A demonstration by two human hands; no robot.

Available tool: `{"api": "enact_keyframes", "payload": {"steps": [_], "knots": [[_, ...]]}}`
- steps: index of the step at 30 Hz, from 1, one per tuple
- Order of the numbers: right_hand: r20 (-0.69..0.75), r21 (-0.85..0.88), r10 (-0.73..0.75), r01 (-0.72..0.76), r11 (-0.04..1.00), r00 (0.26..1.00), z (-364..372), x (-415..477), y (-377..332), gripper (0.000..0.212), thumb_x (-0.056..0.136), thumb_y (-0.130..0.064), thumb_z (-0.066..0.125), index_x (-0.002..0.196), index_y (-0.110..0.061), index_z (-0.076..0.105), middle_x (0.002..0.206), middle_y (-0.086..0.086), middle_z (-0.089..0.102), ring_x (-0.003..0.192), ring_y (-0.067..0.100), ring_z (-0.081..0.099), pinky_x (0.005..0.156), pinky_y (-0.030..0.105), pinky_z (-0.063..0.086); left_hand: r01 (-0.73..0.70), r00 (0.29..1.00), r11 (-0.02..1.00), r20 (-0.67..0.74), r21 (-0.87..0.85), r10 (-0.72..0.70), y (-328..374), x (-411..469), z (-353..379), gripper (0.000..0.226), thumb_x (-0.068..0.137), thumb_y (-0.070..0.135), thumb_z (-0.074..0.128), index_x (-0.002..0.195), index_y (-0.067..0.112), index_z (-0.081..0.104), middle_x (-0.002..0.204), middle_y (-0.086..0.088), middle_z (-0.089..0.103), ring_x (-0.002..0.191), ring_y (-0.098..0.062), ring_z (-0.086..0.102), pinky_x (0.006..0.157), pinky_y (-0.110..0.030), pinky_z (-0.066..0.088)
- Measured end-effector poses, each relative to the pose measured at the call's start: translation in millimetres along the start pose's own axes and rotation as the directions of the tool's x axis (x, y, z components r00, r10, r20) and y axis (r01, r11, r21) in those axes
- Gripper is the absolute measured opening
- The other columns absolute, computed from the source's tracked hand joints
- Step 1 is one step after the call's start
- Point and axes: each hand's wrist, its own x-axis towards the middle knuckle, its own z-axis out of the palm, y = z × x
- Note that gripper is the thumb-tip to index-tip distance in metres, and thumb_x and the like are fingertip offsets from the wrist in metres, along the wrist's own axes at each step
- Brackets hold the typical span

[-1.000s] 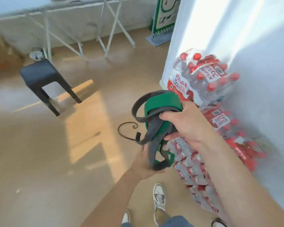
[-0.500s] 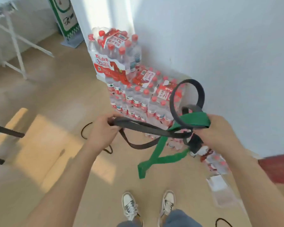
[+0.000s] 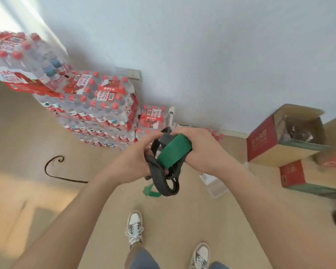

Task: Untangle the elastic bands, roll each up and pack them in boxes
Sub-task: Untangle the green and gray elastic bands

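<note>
The fingers (image 3: 152, 137) of the left hand (image 3: 132, 162) curl around a dark grey band (image 3: 159, 176), gripping it where it bunches against the palm. The fingers (image 3: 183, 131) of the right hand (image 3: 204, 150) close over a wide green band (image 3: 175, 150), holding it gathered into a thick fold. The two hands are close together at chest height, and the bands are tangled between them. The grey one loops around the green fold and hangs below the hands in a drooping loop. A short green end (image 3: 150, 191) dangles beside that loop. Both bare forearms reach in from the lower edge of the view. Below the hands, two pale sneakers (image 3: 134, 228) stand on a tan floor (image 3: 37, 133). To the left of the hands, shrink-wrapped packs of bottled water (image 3: 97, 105) with red caps are stacked against a white wall (image 3: 202, 45). A thin black cord (image 3: 52, 169) curls on the floor near the packs. To the right, well apart from the hands, an open cardboard box (image 3: 299, 146) with a red side sits on top of a second red carton (image 3: 292, 174) by the wall. Something dark lies inside the open box, too blurred to identify.
</note>
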Motion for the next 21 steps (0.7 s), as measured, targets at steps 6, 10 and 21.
{"api": "enact_keyframes", "payload": {"steps": [6,10,21], "knots": [[-0.072,0.097,0.038,-0.031,0.995,0.997,-59,-46,79,0.039,0.075,0.001,0.067,0.108,-0.018,0.066,0.099,-0.004,0.063,0.09,0.01,0.054,0.077,0.024,0.043,-0.019,0.986,0.897,-0.142,0.441,0.09,45,46,72,0.013,0.07,0.035,0.074,0.082,0.036,0.068,0.062,0.012,0.066,0.06,-0.007,0.058,0.06,-0.032,0.052],[-0.064,0.13,0.192,-0.182,0.975,0.979,-90,-50,131,0.039,0.079,-0.01,0.072,0.115,-0.021,0.061,0.098,-0.004,0.062,0.087,0.011,0.055,0.071,0.021,0.045,0.01,0.991,0.76,-0.106,0.65,0.077,59,83,99,0.008,0.066,0.033,0.06,0.069,0.026,0.064,0.057,0.007,0.06,0.059,-0.015,0.055,0.053,-0.032,0.047],[0.18,0.461,0.301,-0.351,0.815,0.936,-109,-25,179,0.039,0.078,-0.006,0.073,0.111,-0.023,0.063,0.1,0.002,0.071,0.091,0.026,0.07,0.08,0.048,0.058,-0.05,0.854,0.822,-0.403,0.567,0.33,77,127,120,0.012,0.069,0.026,0.051,0.068,0.022,0.063,0.075,0.007,0.047,0.077,-0.02,0.04,0.063,-0.028,0.034]]}}
